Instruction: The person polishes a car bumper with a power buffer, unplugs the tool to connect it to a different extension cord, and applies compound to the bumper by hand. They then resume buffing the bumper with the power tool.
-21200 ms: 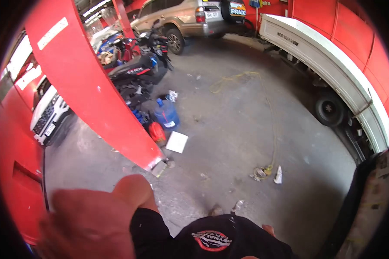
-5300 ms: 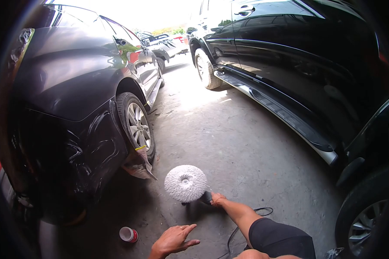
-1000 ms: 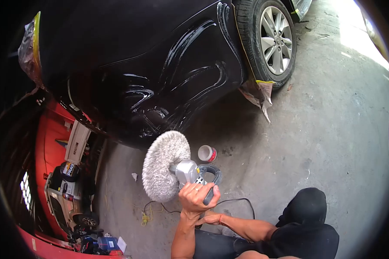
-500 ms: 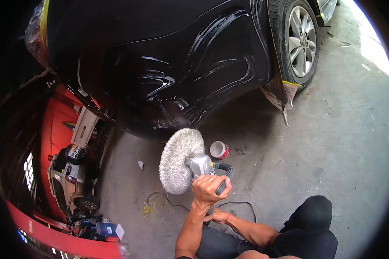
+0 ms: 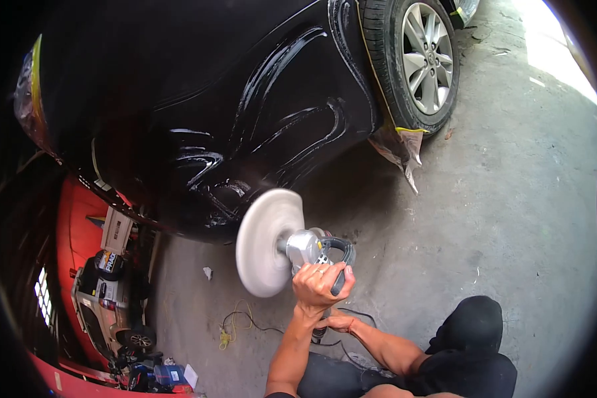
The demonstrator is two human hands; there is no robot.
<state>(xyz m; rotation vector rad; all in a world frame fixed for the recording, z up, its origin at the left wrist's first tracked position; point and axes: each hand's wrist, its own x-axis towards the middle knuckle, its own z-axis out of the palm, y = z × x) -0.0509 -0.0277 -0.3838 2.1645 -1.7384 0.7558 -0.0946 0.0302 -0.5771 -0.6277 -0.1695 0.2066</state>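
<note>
My left hand [image 5: 320, 284] grips the black loop handle of a silver polisher [image 5: 306, 247]. My right hand [image 5: 336, 323] holds the polisher's rear grip, lower down and partly hidden. The round white wool pad [image 5: 268, 242] looks smooth and blurred. It faces the black car's rear bumper [image 5: 259, 126], close to its lower edge. White streaks of compound cover the bumper.
The car's rear wheel [image 5: 426, 56] is at the top right, with masking paper [image 5: 399, 147] hanging below the wheel arch. A black cord [image 5: 255, 326] and a yellow cord [image 5: 224, 337] lie on the concrete floor [image 5: 511, 199]. My black-clad knee [image 5: 471, 322] is at the lower right.
The pad has gone from shaggy to smooth and blurred and sits nearer the bumper's lower edge. The small red and white cup on the floor is hidden now.
</note>
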